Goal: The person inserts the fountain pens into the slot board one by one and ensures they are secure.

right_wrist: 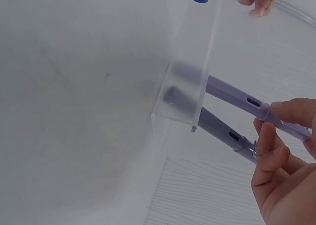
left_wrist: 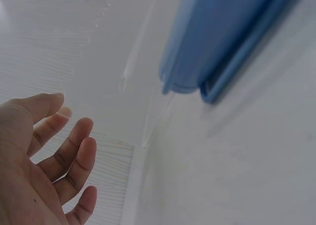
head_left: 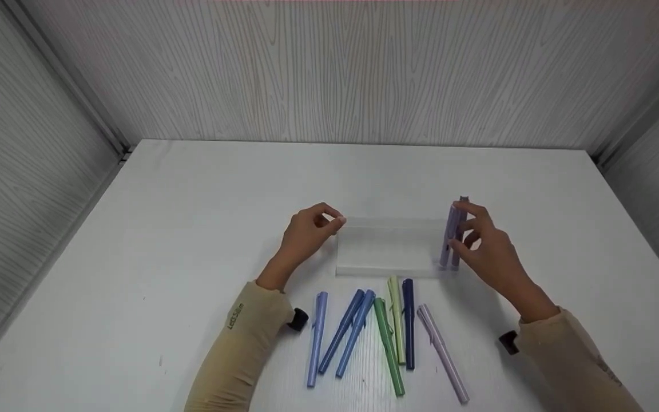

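Note:
A clear plastic box (head_left: pixel 386 270), long and shallow, lies in the middle of the table. My left hand (head_left: pixel 305 232) pinches its far left corner between thumb and index finger, the other fingers loosely bent. At the box's right end, two purple pens stand nearly upright with their lower ends inside. My right hand (head_left: pixel 492 254) holds the lighter purple pen (right_wrist: pixel 232 93) near its top between thumb and fingertips. Close beside it, the darker purple pen (right_wrist: pixel 220 128) leans by the curled fingers; whether they touch it cannot be made out.
Loose pens lie before the box: a light blue pen (head_left: pixel 317 337), two blue pens, one a mid-blue pen (head_left: pixel 356 332), a green pen (head_left: pixel 389 346), a yellow-green pen (head_left: pixel 397 320), a navy pen (head_left: pixel 409 323) and a lavender pen (head_left: pixel 444 355). Panels (head_left: pixel 329 74) enclose the table.

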A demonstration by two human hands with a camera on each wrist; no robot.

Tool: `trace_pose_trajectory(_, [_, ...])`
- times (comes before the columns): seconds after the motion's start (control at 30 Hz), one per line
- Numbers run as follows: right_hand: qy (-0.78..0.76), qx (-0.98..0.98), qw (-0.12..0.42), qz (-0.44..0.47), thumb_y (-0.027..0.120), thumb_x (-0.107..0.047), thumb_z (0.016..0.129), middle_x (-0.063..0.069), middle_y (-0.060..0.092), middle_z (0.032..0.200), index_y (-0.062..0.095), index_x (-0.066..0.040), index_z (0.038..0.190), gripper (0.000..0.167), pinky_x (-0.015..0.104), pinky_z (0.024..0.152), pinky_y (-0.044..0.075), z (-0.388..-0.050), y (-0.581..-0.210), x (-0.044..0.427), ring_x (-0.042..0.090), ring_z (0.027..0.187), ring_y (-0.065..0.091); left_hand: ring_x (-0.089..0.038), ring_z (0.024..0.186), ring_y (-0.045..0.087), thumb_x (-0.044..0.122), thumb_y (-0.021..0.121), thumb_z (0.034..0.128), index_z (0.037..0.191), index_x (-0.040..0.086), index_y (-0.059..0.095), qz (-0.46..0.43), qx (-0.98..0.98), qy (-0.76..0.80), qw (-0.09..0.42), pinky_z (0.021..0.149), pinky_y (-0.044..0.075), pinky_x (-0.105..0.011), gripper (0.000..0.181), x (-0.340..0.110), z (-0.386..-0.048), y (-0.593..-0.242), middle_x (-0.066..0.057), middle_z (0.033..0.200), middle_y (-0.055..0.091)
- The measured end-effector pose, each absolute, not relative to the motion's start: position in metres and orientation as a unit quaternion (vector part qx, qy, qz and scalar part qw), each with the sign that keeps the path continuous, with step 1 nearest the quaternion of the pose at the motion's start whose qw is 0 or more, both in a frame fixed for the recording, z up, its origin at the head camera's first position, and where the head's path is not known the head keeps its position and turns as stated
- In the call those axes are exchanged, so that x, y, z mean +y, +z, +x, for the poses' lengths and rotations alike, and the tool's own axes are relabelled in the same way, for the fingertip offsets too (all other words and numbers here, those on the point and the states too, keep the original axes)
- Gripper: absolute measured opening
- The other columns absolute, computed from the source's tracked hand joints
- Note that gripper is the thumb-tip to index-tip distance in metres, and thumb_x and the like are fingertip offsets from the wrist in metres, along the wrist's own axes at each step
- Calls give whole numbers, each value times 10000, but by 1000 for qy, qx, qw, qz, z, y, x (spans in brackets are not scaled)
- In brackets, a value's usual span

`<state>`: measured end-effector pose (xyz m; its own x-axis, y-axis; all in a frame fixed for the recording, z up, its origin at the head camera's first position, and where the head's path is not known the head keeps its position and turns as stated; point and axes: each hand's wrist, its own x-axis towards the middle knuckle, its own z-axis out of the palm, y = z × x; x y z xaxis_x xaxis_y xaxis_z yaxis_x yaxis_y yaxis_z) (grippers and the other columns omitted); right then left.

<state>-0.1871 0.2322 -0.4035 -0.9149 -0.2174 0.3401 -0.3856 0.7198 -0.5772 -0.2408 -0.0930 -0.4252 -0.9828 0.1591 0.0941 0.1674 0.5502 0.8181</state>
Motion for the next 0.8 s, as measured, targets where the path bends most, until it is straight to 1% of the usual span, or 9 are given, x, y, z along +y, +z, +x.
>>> trace_pose_trajectory(0.13, [342,-917,129,161,688,31,844,133,621,1021,389,-164,1423,680,204,542,418,-188,-402,232,169,756,542,-118,611,491,386,638,917,1026,192,703,-92,-880,-465,7,546,382,-253,232,-93,-241,-426,-120,813,697])
trace_pose_trajectory(0.3, [335,-919,140,157,702,35,831,119,605,973,424,-167,1414,677,198,543,399,-190,-401,231,140,720,502,-119,613,485,388,638,915,1022,197,707,-96,-878,-470,7,548,379,-252,229,-93,-241,-426,-126,806,686])
trace_pose_trajectory(0.43, [315,-922,161,159,726,19,816,130,580,967,438,-155,1412,685,214,545,364,-193,-401,231,159,706,474,-120,627,488,390,635,916,1023,197,709,-99,-876,-472,8,551,385,-253,233,-94,-241,-426,-116,803,674])
trace_pose_trajectory(0.53, [302,-923,172,164,743,7,805,139,556,972,450,-140,1411,689,223,553,357,-195,-401,232,189,702,471,-121,636,494,387,637,916,1023,199,709,-96,-878,-469,9,555,391,-254,228,-93,-241,-425,-83,794,668])
trace_pose_trajectory(0.67, [292,-928,164,160,746,-21,813,139,543,970,454,-151,1414,681,232,551,361,-199,-401,232,184,696,463,-125,651,500,390,642,913,1021,203,707,-85,-882,-464,7,561,396,-253,226,-93,-241,-425,-30,774,646])
trace_pose_trajectory(0.8, [287,-937,142,144,732,-59,836,154,536,986,438,-175,1426,670,252,555,370,-201,-400,232,186,722,461,-130,666,504,394,643,911,1024,201,704,-82,-881,-466,4,570,403,-253,231,-92,-240,-424,-6,768,631])
